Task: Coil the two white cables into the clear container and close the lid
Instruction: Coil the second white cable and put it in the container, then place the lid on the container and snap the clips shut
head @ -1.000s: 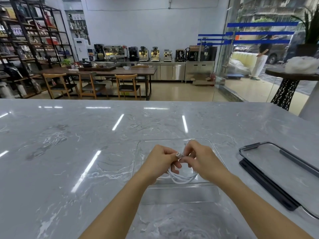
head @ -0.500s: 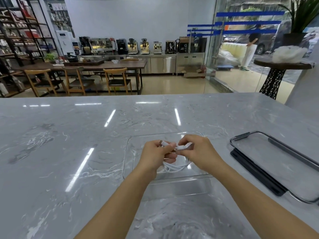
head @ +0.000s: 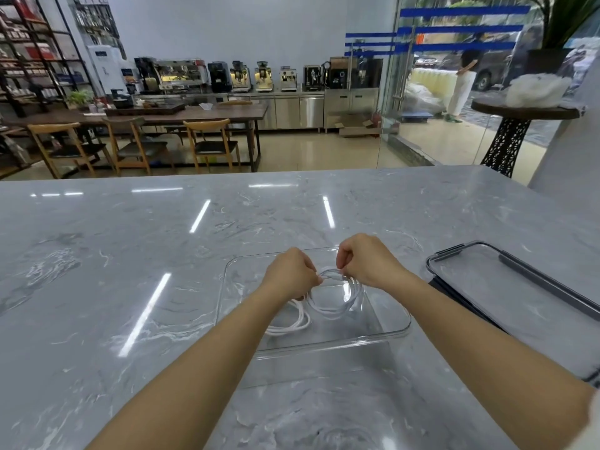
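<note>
A clear rectangular container [head: 394,332] stands open on the marble counter in front of me. One coiled white cable [head: 293,324] lies in its left part, partly hidden by my left forearm. A second coil of white cable [head: 337,308] hangs over the container's middle. My left hand [head: 289,274] and my right hand [head: 365,261] both pinch the top of that second coil, fingers closed on it. The clear lid [head: 519,287] with dark clips lies flat on the counter to the right of the container.
The grey marble counter [head: 130,271] stretches wide to the left and behind the container. Beyond its far edge are wooden chairs, a long table and coffee machines. A glass door and a dark round stand are at the right.
The coil has loosened from a tight bundle at my fingertips into a wider loop held lower over the container. A first coil now shows on the left of the container. The view tilted down.
</note>
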Demonstrator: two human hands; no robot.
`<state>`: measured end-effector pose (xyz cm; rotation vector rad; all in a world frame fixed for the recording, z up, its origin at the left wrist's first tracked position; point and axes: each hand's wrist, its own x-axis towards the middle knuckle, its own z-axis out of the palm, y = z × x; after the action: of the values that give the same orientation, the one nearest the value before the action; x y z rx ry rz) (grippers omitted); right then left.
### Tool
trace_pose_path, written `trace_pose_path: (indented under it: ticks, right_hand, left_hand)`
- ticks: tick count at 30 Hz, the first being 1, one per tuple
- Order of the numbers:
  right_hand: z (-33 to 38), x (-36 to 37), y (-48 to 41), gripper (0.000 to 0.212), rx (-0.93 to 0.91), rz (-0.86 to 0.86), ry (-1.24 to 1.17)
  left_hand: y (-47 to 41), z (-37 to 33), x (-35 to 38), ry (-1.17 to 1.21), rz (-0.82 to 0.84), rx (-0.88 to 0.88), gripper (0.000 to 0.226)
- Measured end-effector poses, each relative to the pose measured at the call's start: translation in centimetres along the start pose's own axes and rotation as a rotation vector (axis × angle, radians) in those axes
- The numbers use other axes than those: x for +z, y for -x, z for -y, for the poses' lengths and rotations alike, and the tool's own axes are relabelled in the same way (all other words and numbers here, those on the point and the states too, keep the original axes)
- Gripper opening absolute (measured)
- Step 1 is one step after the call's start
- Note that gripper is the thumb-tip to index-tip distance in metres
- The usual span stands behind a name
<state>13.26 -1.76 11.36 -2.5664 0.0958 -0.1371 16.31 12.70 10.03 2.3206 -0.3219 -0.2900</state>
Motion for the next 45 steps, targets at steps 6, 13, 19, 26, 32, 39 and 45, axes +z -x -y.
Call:
trace_pose_path:
  ticks: [6,13,19,26,32,39,45]
  right_hand:
    - [-0.2,1.1,-1.5,0.017,-0.06,0.161,0.321]
    - [-0.5,2.6,-1.7,0.042,-0.151,0.319,0.544]
    - [-0.4,2.5,-1.6,0.033,-0.144,0.342,0.581]
    - [0.4,-1.2,-0.7,0.018,-0.205,0.283,0.487]
    - [-4.0,-11.1,2.2,0.036,-0.116,-0.052,0.272]
    - [-14.7,-16.9,8.8,0.059,0.14,-0.338,0.239]
    - [-22.6,-16.3,12.7,0.069,0.389,-0.275,0.17]
  left_hand:
    - [-1.6,0.6,1.8,-0.347,0.064,0.041,0.022]
    - [-2.2,2.0,3.4,-0.572,0.133,0.083,0.026]
    - [-2.2,2.2,3.3,-0.571,0.163,0.089,0.024]
    - [-1.1,-1.0,-0.3,-0.671,0.357,0.033,0.062]
    - [-0.4,-9.5,-3.7,-0.662,0.3,0.177,0.056]
    - [-1.9,-18.2,6.5,-0.256,-0.069,0.425,0.068]
    - [-2.9,-17.8,17.1,-0.098,-0.115,0.092,0.083]
